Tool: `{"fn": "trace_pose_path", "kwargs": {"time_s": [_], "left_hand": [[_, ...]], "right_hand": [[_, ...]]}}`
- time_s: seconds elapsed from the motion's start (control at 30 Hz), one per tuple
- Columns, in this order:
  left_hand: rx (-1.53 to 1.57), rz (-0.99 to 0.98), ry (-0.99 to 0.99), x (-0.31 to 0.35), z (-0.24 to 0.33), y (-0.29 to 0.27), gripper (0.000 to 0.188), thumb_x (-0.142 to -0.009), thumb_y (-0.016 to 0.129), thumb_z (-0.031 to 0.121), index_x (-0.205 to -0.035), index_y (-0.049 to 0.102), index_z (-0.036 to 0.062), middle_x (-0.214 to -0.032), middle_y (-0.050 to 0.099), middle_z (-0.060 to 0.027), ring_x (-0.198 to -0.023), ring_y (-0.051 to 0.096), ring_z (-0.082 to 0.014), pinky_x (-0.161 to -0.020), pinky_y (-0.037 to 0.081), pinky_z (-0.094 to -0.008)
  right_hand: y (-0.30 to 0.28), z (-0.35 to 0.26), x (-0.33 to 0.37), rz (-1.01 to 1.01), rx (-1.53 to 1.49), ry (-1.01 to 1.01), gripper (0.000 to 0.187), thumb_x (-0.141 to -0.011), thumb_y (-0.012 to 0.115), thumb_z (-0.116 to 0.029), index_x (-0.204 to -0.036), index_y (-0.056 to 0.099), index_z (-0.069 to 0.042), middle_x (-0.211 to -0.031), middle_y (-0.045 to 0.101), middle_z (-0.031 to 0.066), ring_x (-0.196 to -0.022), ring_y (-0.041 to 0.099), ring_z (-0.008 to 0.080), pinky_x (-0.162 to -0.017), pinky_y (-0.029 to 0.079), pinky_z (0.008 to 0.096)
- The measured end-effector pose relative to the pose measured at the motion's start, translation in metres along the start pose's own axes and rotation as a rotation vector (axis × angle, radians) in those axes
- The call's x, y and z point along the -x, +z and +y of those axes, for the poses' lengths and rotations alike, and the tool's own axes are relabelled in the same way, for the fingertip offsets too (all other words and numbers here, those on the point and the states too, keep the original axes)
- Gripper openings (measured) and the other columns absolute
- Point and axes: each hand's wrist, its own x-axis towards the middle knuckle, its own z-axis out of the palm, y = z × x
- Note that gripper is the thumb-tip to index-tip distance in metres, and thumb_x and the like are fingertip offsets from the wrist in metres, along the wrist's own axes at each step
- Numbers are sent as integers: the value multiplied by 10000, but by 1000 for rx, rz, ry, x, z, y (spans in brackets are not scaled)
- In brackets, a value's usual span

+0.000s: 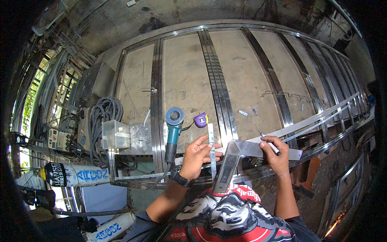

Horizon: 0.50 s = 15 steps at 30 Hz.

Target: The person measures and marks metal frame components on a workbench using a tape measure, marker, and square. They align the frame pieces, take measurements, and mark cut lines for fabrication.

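Note:
My left hand (196, 157), with a dark watch on its wrist, is closed around a narrow flat metal strip (211, 131) that points away from me. My right hand (276, 156) grips a marker pen (275, 149), its thin tip pointing far left. Between my hands a metal try square (227, 167) rests with its stock toward my body. Its wide blade (252, 149) reaches right, passing under my right hand. A purple tape measure (200, 120) lies just beyond the strip. Left of it is a teal angle grinder (173, 135), its disc facing up.
A large welded metal frame (209, 60) with several crossbars spreads over the worktop (181, 72). A long light bar (312, 117) slants across at right. At left are a clear plastic bin (115, 135), coiled cables (105, 115) and a gas cylinder (76, 174). Sparks (336, 223) glow at lower right.

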Motion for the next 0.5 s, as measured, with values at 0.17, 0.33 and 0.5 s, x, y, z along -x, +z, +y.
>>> {"fn": "trace_pose_path", "kwargs": {"time_s": [0.17,0.33,0.5], "left_hand": [[-12,-14,-13,1,5,2,486,-1079,563,137,-1512,406,-18,-1246,688,-268,-1022,755,-354,-859,657,-443],[45,-14,-34,-1,9,1,473,-1060,551,90,-1502,430,-23,-1248,700,-244,-1053,748,-318,-874,641,-420],[94,-66,-1,-1,10,-5,489,-1029,542,46,-1499,423,-20,-1296,664,-274,-1119,723,-390,-935,634,-489]], "right_hand": [[-5,4,1,25,2,39,203,-928,789,-162,-1037,756,7,-948,774,95,-877,697,151,-821,532,304],[-10,1,2,25,20,55,218,-935,784,-178,-1041,754,11,-926,770,93,-858,685,136,-811,530,300],[-8,3,1,20,41,60,234,-932,788,-198,-1044,757,5,-918,767,94,-854,684,138,-806,529,303]]}}
